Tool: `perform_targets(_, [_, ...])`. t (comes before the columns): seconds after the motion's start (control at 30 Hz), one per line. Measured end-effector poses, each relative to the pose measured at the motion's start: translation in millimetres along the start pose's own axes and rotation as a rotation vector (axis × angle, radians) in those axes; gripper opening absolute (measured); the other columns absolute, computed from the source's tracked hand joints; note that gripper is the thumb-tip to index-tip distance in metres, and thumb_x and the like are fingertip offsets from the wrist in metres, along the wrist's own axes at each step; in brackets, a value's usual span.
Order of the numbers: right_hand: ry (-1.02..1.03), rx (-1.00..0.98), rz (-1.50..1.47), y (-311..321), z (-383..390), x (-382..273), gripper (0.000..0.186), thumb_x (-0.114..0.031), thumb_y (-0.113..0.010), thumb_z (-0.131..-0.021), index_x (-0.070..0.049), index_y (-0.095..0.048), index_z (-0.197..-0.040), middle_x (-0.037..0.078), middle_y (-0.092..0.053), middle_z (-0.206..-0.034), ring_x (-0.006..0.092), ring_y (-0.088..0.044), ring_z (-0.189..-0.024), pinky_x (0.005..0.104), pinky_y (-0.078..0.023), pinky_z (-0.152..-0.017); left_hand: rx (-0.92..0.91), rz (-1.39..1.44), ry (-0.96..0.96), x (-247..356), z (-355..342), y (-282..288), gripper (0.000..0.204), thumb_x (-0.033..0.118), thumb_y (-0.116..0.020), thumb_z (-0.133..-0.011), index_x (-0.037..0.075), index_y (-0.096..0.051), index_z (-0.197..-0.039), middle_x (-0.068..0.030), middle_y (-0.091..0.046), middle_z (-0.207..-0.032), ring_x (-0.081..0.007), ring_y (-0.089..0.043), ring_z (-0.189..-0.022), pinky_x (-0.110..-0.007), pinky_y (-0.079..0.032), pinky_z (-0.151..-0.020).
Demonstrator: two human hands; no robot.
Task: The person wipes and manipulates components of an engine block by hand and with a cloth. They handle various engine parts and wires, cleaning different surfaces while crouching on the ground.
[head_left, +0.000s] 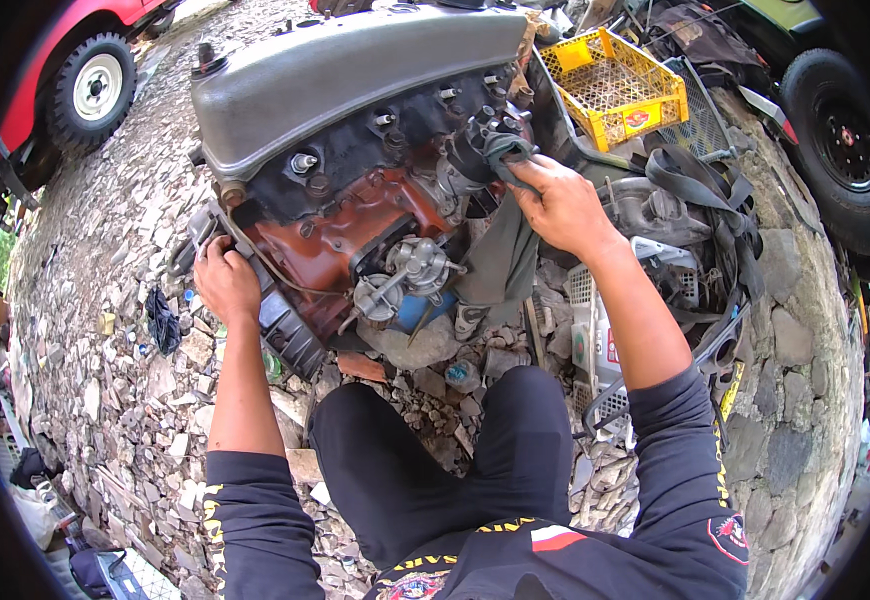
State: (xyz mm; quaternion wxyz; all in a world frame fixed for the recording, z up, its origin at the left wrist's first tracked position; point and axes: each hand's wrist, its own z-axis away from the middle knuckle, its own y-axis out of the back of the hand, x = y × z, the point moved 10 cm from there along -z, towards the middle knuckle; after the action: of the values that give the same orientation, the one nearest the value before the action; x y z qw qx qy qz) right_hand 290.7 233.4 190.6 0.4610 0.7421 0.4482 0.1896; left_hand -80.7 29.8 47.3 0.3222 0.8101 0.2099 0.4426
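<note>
**Engine on stony ground, rag on its black cap, both hands on it**

Location: front and centre, just ahead of the person's knees; grey cover on top, red block below, silver pump on the near side. What bears the weight underneath: mostly hidden.

Right grip: closed, thumb and fingers pinching the bunched end of a grey-green rag at the black cap. Bunching probably gives a pad that fits round the knobbly shape; the spare cloth hangs loose down the near side, beside the pump.

Left grip: part curled, fingers bent over the dark housing at the engine's left end. Likely a brace, steadying body and engine against the right arm's push. Can't tell if it's clamping or just resting.

Containers, all to the right:
- Yellow crate: open-topped, mesh floor visible. Tilted, beside a grey mesh bin.
- White basket: partly behind the right forearm, contents too jumbled to sort. Grey casting and dark straps heaped near it.
</note>
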Motion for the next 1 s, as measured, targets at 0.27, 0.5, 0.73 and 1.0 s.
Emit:
perform_targets(0.27, [0.127,-0.076,0.176,-1,-2,0,0.026,-0.013,-0.058,-0.081,-0.016,-0.067,-0.104,0.01,-0.058,-0.091,0.0314,-0.064,-0.08,0.0434,-0.052,-0.068,-0.009,-0.044,0.037,-9,0,-4,0.032,0.022,-0.041,-0.088,0.017,-0.065,-0.109,-0.0131,-0.058,-0.118,-0.0319,-0.052,-0.111,-0.044,-0.041,-0.094])
perform_targets(0.5, [0.144,-0.068,0.159,-6,1,9,0.025,-0.016,-0.057,-0.083,-0.019,-0.067,-0.107,0.008,-0.059,-0.091,0.0284,-0.065,-0.081,0.0423,-0.053,-0.067,0.013,-0.046,-0.017,-4,2,-8,0.032,0.024,-0.041,-0.089,0.018,-0.064,-0.109,-0.0129,-0.058,-0.117,-0.0326,-0.052,-0.111,-0.045,-0.04,-0.094])
perform_targets(0.73, [0.17,-0.095,0.112,-5,-2,1,0.026,-0.016,-0.056,-0.083,-0.019,-0.066,-0.107,0.009,-0.059,-0.09,0.0288,-0.065,-0.082,0.0427,-0.053,-0.068,0.041,-0.089,-0.013,-1,3,0,0.038,0.025,-0.038,-0.088,0.016,-0.063,-0.115,-0.017,-0.059,-0.114,-0.0369,-0.054,-0.107,-0.047,-0.042,-0.092])
perform_targets(1.0, [0.032,-0.07,0.045,-18,14,-2,0.029,-0.015,-0.06,-0.079,-0.014,-0.064,-0.108,0.012,-0.058,-0.087,0.0307,-0.063,-0.078,0.0436,-0.052,-0.066,-0.019,-0.081,0.035,-17,-4,-10,0.034,0.025,-0.041,-0.089,0.017,-0.063,-0.112,-0.0143,-0.056,-0.119,-0.033,-0.051,-0.114,-0.047,-0.039,-0.094])
